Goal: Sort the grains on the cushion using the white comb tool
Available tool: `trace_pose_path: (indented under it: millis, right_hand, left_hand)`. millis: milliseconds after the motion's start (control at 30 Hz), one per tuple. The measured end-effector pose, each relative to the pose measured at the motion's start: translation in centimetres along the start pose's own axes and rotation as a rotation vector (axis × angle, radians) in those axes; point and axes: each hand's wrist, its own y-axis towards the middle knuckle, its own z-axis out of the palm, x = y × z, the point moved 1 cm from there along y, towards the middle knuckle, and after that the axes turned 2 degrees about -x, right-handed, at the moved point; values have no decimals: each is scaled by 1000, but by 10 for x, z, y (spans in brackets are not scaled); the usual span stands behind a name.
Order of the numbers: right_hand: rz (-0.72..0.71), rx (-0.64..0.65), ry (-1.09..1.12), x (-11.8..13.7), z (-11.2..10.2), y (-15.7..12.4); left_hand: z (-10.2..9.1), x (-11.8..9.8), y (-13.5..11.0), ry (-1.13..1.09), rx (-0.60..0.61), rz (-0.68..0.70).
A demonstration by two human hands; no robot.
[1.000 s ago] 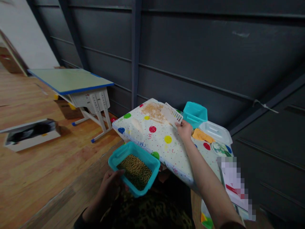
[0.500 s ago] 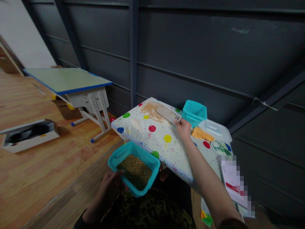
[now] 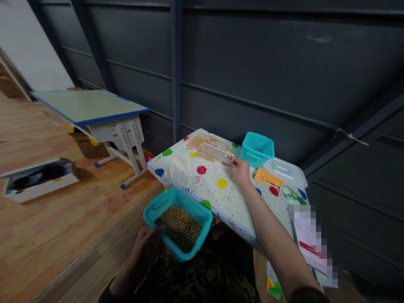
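Observation:
My left hand (image 3: 148,244) grips the near left rim of a teal plastic tub (image 3: 156,203), its thumb over the edge. Inside lie yellowish round beans (image 3: 180,221) that look like soybeans, with darker green ones nearer me. The tub is off the front edge of the table. My right hand (image 3: 239,168) reaches over the table, closed on the end of a long white plastic strip (image 3: 216,152) with holes by the grip. That strip stands on edge among scattered pale yellow grains or beans (image 3: 198,145), too small to name exactly.
A polka-dot cloth covers the table (image 3: 208,189). A second teal tub (image 3: 257,149), a clear plastic lid (image 3: 285,171), an orange cloth (image 3: 268,176) and a green-white round item (image 3: 293,195) lie at the right. A dark panelled wall (image 3: 252,84) stands behind; another desk (image 3: 91,105) is at left.
The strip has turned from lying nearly flat to standing on edge, and my right hand has shifted slightly left and toward me. My left hand and its tub stay almost still.

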Motion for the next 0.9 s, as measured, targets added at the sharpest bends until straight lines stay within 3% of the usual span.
trace_pose_path:
  millis: [300, 733, 900]
  right_hand:
    - [-49, 17, -13, 9, -1, -3]
    - [-50, -8, 7, 26, -9, -8]
    - [72, 43, 282, 36, 3, -12]
  left_hand:
    - [1, -4, -1, -24, 47, -26]
    - [2, 1, -3, -21, 7, 14]
    - [3, 2, -2, -46, -1, 5]
